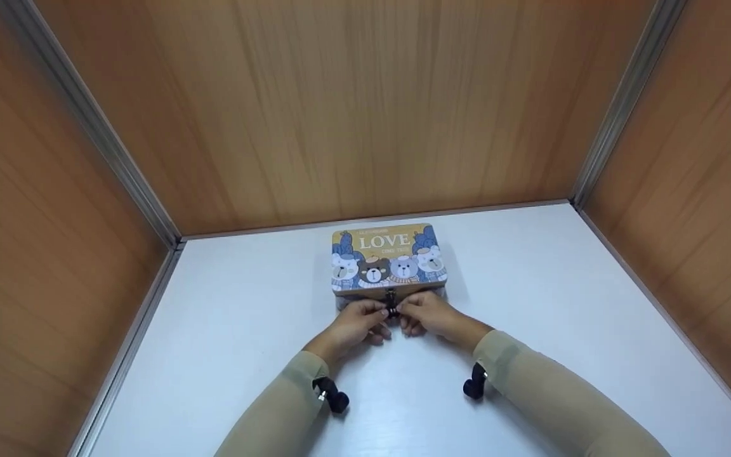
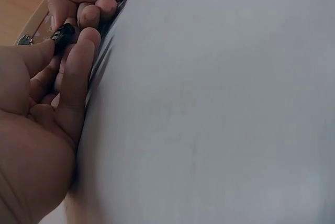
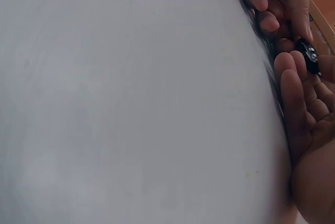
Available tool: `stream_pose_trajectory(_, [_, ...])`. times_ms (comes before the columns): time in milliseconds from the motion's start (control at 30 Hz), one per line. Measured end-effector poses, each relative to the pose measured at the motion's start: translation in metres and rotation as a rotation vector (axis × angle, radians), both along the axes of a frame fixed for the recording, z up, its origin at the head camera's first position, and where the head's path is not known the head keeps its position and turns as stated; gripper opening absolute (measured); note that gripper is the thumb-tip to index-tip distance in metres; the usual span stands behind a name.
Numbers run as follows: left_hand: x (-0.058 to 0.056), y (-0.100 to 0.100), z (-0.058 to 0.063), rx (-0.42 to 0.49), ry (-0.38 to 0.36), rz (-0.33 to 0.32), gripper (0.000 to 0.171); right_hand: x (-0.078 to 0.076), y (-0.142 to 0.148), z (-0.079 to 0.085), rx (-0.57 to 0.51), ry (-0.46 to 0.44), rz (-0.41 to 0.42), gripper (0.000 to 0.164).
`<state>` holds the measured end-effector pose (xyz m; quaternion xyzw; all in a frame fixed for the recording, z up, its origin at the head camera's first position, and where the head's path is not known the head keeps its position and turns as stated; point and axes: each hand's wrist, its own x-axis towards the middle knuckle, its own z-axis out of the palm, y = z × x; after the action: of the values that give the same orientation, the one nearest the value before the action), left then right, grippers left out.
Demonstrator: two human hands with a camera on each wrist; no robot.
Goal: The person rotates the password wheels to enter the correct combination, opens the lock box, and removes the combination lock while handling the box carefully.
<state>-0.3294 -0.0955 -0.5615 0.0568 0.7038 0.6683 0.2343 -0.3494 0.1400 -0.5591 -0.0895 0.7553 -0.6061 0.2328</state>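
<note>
A tin box (image 1: pixel 386 257) with cartoon bears and the word LOVE on its lid stands closed in front of me in the head view. At its front clasp (image 1: pixel 391 295) is a small black combination padlock (image 1: pixel 393 312), its dials showing in both wrist views. My left hand (image 1: pixel 354 325) pinches the padlock (image 2: pixel 63 36) from the left, thumb on top and fingers curled beneath. From the other side, my right hand (image 1: pixel 432 314) pinches it too, between thumb and fingers. The shackle is mostly hidden, and I cannot tell whether it is locked.
The box stands on a white table (image 1: pixel 245 317) near its back edge. Wood-grain panels (image 1: pixel 365 108) with metal corner strips (image 1: pixel 105 136) enclose the table at the back and on both sides. A black wrist device (image 1: pixel 332 395) hangs under each sleeve.
</note>
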Motion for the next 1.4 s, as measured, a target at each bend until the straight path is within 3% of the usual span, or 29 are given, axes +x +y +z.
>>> stream_pose_trajectory(300, [0.0, -0.002, -0.001, -0.024, 0.001, 0.028, 0.026, -0.001, -0.002, -0.001, -0.033, -0.048, -0.025, 0.021])
stream_pose_trajectory(633, [0.002, -0.001, -0.001, -0.024, 0.009, 0.035, 0.025, 0.001, -0.001, -0.002, -0.058, -0.042, -0.024, 0.021])
stream_pose_trajectory(867, [0.002, 0.002, -0.001, -0.034, 0.019, 0.045, 0.023, -0.001, -0.002, 0.0, -0.031, -0.037, -0.021, 0.022])
stream_pose_trajectory(1133, [0.003, 0.002, -0.001, -0.04, 0.013, 0.04, 0.021, 0.002, -0.008, 0.004, 0.016, -0.051, -0.104, 0.02])
stream_pose_trajectory(1400, [0.003, 0.002, 0.001, -0.051, 0.025, 0.035, 0.021, 0.002, -0.012, 0.005, 0.059, -0.019, -0.109, 0.019])
